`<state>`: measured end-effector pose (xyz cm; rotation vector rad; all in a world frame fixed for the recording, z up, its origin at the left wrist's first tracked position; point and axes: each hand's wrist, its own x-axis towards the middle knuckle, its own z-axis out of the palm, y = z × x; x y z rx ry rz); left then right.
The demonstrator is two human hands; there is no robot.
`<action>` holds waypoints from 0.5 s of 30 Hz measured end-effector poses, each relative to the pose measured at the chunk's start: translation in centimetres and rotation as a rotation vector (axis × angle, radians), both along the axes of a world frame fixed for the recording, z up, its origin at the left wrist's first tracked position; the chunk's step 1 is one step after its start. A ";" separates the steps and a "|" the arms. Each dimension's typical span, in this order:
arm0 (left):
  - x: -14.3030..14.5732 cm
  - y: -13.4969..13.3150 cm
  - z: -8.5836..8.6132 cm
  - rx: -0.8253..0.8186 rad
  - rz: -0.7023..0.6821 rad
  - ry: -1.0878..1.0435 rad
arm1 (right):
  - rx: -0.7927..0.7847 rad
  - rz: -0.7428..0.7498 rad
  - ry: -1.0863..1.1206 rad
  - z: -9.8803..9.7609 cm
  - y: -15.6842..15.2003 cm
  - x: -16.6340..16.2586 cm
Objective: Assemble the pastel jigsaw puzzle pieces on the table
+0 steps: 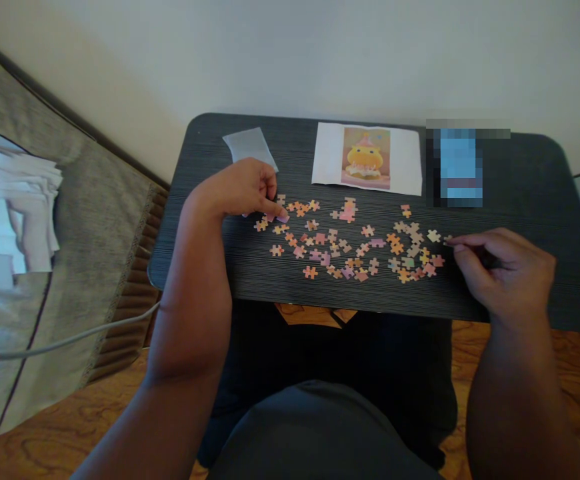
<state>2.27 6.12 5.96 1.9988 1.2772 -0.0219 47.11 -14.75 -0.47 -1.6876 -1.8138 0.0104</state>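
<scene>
Several small pastel jigsaw pieces (355,243) lie scattered over the dark table (520,200). My left hand (243,190) rests at the left end of the scatter, fingers curled, its fingertips pinching a pinkish piece (283,217). My right hand (503,270) sits at the right end, thumb and forefinger pinched on a small piece (447,240). A white sheet with a picture of a yellow duck-like figure (367,158) lies flat at the back of the table.
A clear plastic bag (250,147) lies at the back left of the table. A blurred blue object (460,167) stands at the back right. A couch with a cable (70,340) is on the left. Wooden floor lies below.
</scene>
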 end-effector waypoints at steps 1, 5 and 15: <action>0.0 0.0 -0.1 0.009 -0.001 -0.002 | -0.001 -0.003 0.002 0.0 0.0 0.0; 0.1 0.0 -0.3 0.028 0.003 -0.003 | -0.001 -0.011 0.011 0.0 0.0 0.1; -0.3 0.1 -0.2 -0.016 -0.001 -0.022 | 0.043 -0.012 0.035 -0.2 0.0 0.0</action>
